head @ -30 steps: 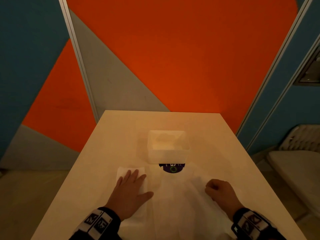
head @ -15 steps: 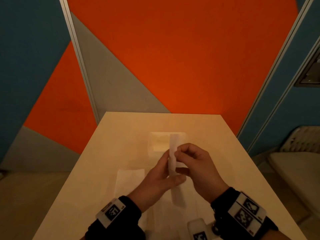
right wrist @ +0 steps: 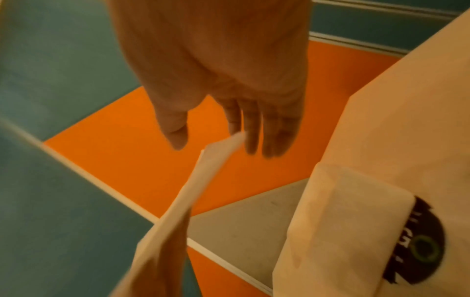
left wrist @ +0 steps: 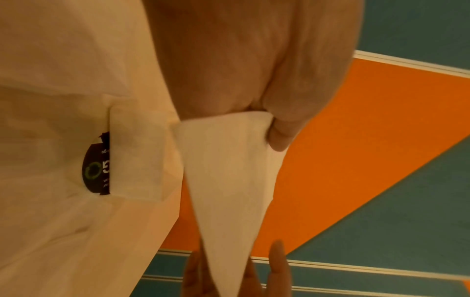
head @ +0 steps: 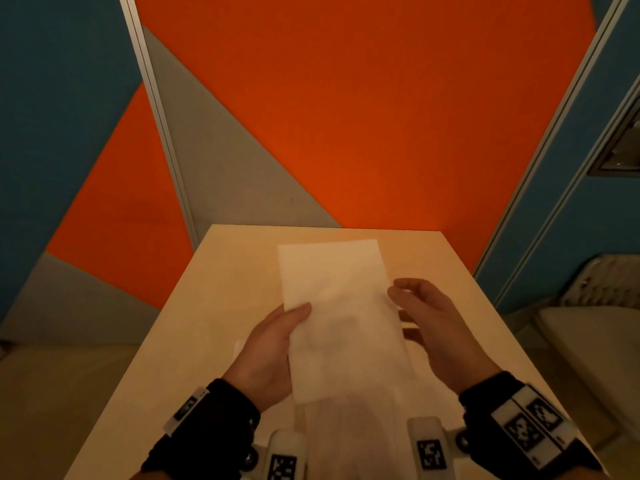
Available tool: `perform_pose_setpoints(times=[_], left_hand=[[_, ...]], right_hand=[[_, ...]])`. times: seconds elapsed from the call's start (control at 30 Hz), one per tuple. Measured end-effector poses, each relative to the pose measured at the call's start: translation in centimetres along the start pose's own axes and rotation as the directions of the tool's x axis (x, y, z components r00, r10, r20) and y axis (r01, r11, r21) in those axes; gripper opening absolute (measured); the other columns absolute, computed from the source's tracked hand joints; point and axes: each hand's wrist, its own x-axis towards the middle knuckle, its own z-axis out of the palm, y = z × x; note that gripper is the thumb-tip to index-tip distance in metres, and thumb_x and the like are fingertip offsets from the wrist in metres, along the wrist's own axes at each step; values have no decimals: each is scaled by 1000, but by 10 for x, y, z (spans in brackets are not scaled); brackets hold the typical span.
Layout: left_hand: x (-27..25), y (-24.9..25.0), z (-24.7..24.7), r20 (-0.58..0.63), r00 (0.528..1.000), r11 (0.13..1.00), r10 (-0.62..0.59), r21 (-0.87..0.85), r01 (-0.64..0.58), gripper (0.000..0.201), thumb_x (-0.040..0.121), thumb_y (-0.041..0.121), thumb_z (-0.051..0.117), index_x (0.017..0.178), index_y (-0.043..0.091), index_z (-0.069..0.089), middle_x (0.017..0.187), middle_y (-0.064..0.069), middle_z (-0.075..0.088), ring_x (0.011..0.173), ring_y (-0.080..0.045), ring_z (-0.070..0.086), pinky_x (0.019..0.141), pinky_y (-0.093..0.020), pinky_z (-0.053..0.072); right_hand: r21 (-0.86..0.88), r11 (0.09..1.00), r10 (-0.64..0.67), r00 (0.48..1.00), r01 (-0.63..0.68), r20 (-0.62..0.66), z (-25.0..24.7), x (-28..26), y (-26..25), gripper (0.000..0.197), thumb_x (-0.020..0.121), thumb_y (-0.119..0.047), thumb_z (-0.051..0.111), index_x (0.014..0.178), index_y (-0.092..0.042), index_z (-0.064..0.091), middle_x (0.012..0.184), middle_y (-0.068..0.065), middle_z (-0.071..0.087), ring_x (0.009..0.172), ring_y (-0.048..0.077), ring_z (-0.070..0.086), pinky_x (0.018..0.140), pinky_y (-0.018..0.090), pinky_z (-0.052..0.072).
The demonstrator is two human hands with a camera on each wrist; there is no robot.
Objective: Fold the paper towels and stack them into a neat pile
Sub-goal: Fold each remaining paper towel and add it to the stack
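Above the table (head: 221,271), a white paper towel (head: 341,317) is held up flat, pinched along one edge by the left hand (head: 268,358) between thumb and fingers. Beside the towel's other edge the right hand (head: 433,327) hangs with fingers loosely spread, gripping nothing. More white towels (head: 426,393) lie on the table beneath.

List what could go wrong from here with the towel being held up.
1. Only the left hand pinches the paper towel; the right hand is open beside it, so the sheet may sag or slip.
2. Held in the air above the table, its edges may meet unevenly when folded.
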Motion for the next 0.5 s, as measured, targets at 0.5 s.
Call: perform_pose_setpoints(times=[0.5], left_hand=[[-5,33,-7,138,990,889,32,449,-91,21,82,6,58,88,12,77,98,-6,74,88,-20,70,73,-29,59]], right_hand=[[188,977,-147,951,97,273,-16,-9,-3,28,57,-27,81,81,-13,79,93,11,74,84,23,71,66,28,57]])
